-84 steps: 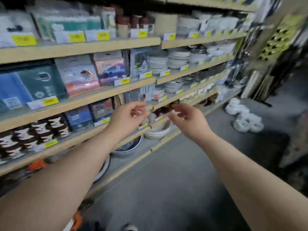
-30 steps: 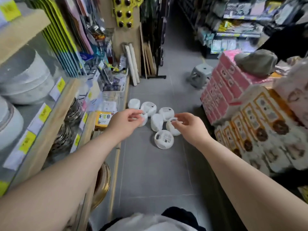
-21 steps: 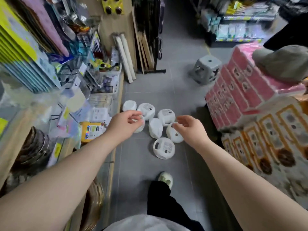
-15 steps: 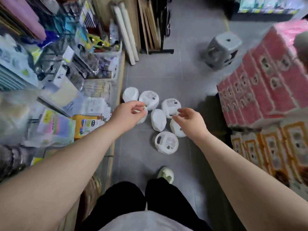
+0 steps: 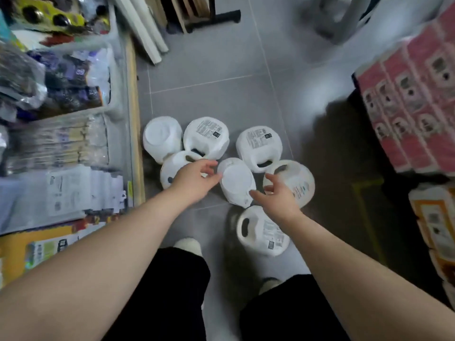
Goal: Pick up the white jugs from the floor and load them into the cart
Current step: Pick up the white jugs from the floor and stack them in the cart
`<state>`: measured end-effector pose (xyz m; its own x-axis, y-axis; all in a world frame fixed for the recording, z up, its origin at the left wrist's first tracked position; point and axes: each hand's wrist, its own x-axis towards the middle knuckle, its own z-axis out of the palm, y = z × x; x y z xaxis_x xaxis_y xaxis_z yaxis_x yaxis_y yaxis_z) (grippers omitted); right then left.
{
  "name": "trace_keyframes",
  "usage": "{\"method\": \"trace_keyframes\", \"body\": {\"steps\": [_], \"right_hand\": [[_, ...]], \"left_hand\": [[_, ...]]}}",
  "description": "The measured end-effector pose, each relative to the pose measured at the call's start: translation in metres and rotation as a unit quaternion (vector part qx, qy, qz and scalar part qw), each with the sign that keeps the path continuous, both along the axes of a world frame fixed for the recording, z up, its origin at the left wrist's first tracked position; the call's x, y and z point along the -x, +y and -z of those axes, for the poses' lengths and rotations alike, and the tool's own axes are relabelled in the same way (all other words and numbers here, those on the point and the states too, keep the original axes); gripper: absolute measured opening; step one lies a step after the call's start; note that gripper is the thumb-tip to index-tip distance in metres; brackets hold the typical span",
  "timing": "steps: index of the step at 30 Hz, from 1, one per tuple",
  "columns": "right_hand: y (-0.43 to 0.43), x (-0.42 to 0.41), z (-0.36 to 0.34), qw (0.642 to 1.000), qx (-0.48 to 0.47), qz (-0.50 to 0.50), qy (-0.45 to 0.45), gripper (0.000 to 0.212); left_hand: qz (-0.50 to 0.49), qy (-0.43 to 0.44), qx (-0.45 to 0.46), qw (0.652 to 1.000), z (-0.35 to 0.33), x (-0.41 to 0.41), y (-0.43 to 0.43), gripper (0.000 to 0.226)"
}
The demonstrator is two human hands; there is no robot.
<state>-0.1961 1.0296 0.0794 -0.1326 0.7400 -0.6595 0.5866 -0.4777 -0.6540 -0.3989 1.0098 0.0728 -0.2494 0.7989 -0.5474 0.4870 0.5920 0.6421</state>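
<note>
**Grey tiled floor (image 5: 216, 70) of a shop aisle, white jugs (image 5: 258, 143) clustered at our feet**

We stand on the tiles between a low shelf (image 5: 134, 134) of packaged goods on the left and stacked pink packs (image 5: 413, 107) on the right. A blurred grey stool (image 5: 339, 18) sits far right, and pale rolls (image 5: 144, 30) lean at the far end of the shelf.

Seven jugs lie on the floor just beyond our pale shoes (image 5: 187, 244). They touch or nearly touch one another, and most are tipped over with handles or printed labels showing.

Our left grip (image 5: 194, 178) hangs over the left-hand jug (image 5: 165, 172). It is released, fingers loosely curled and holding nothing. Its fingertips (image 5: 211, 164) reach just beside the rim of the middle jug (image 5: 236, 183), and we cannot tell whether they touch it.

Our right grip (image 5: 275, 195) is released too, fingers slightly bent and apart. It hovers over the gap between the middle jug and the right-hand jug (image 5: 301, 185).

The nearest jug (image 5: 261, 232) lies on its side below our right wrist, handle to the left. Three more line the far side of the cluster, and all seven rest on the floor
</note>
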Motion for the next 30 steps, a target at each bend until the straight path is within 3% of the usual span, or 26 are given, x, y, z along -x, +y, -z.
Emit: {"method": "trace_keyframes", "body": {"steps": [8,12,16,20,23,30], "right_hand": [[0.023,0.027,0.202,0.999,-0.015,0.018,0.032,0.101],[0.031,0.029,0.253,0.996,-0.01,0.037,0.082,0.113],[0.033,0.028,0.267,0.99,0.032,0.072,0.119,0.119],[0.034,0.031,0.25,0.986,0.049,0.078,0.138,0.097],[0.037,0.032,0.208,0.981,0.066,0.082,0.165,0.094],[0.043,0.04,0.015,0.973,0.076,0.087,0.2,0.08]], "left_hand": [[0.121,0.012,0.016,0.992,0.198,0.006,0.064,0.079],[0.163,0.0,0.023,0.986,0.247,0.0,0.083,0.086],[0.108,-0.086,0.031,0.99,0.262,0.002,0.088,0.104],[0.08,-0.12,0.036,0.989,0.251,0.006,0.088,0.101],[0.056,-0.116,0.024,0.991,0.216,0.009,0.087,0.091],[0.027,-0.107,-0.016,0.994,0.015,0.021,0.081,0.089]]}}
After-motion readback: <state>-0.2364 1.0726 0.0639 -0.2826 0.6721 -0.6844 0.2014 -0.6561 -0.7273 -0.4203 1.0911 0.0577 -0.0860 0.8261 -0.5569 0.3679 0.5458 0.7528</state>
